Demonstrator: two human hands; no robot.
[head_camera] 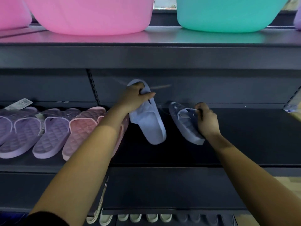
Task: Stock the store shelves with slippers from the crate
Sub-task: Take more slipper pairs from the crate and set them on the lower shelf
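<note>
Two pale blue slippers are held over the dark middle shelf (244,136). My left hand (135,98) grips the toe end of the lighter blue slipper (151,126), which hangs heel-down, tilted to the right. My right hand (206,121) holds the second blue slipper (184,123), which sits inside a clear plastic wrap with a small tag. The two slippers are close together but apart. Left of my left arm, a row of quilted purple slippers (21,132) and a pink slipper (84,128) lies on the same shelf. The crate is out of view.
On the upper shelf stand a pink basin (91,17) and a teal basin (224,15). The lower shelf holds a row of cream slippers (140,217) and dark slippers (203,218). A packaged item (293,105) pokes in at the right edge.
</note>
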